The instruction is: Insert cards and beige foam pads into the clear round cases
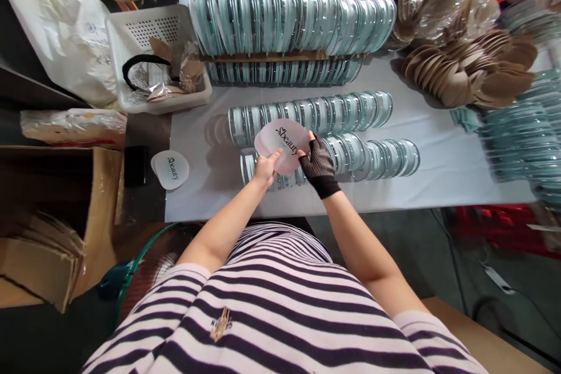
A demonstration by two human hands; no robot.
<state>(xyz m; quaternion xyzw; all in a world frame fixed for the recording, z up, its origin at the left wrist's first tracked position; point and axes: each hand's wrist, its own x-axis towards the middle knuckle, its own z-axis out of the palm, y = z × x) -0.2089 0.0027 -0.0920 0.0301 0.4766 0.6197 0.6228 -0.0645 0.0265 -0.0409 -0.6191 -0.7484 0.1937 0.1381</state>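
A rounded pale pink pouch [280,141] printed "Sbeauty" is held flat between both hands above the white table [438,169]. My bare left hand [267,166] grips its near left edge. My right hand [319,165], in a dark fingerless mesh glove, grips its right edge. Under the pouch lie two rows of clear round mirrors [333,112] fanned like tiles. A small stack of the same printed pouches [170,168] sits at the table's left edge.
Long rows of clear mirrors [289,20] fill the far side. Brown card discs [468,70], some bagged, lie at the back right. A white basket [153,58] with a black headband stands at the back left. An open cardboard box [56,216] is at the left.
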